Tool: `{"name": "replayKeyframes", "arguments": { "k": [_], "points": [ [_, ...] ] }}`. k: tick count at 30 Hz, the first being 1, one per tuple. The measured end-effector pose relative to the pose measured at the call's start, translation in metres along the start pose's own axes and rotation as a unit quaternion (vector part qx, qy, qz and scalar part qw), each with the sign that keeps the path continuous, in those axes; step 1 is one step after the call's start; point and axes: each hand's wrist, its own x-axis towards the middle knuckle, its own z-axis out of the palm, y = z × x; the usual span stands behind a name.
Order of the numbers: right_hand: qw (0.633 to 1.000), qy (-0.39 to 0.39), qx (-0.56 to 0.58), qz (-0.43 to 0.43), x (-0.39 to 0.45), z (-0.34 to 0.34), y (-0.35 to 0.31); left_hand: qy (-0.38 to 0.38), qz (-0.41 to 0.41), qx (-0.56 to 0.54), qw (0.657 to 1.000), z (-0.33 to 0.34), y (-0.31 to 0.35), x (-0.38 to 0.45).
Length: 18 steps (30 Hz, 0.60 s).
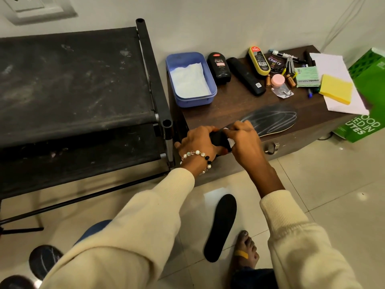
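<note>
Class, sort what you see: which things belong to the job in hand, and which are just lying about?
In the job: left hand, right hand, the black thing they grip, insole on the box.
Lying about: remote, batteries, yellow sticky notes, marker, green bag.

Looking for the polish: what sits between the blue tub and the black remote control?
A black Cherry shoe-polish bottle stands upright between the blue tub and the black remote control. The head view shows it.

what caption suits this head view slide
Left hand and right hand hold a small black object beside an insole on a wooden box.
</note>
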Motion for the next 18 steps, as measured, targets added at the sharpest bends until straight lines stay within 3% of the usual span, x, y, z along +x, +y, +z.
{"name": "replayKeyframes", "arguments": {
  "k": [6, 10, 15, 18],
  "points": [
    [0.996, -0.018, 0.049, -0.079, 0.0, 0.001, -0.006, 0.017, -0.027, -0.034, 0.999, 0.002, 0.001, 0.001],
    [1.0, 0.006, -0.028, -0.004, 0.001, -0.002, 0.009, 0.004, -0.044, -0.044, 0.998, 0.002, 0.002, 0.002],
    [0.995, -0.051, 0.048, -0.065, 0.002, 0.001, -0.005, 0.021, -0.045, -0.045, 0.998, 0.004, 0.002, 0.002],
    [0.999, -0.015, -0.018, -0.022, 0.004, -0.004, 0.005, 0.01, -0.051, -0.044, 0.998, 0.005, 0.002, 0.003]
  ]
}}
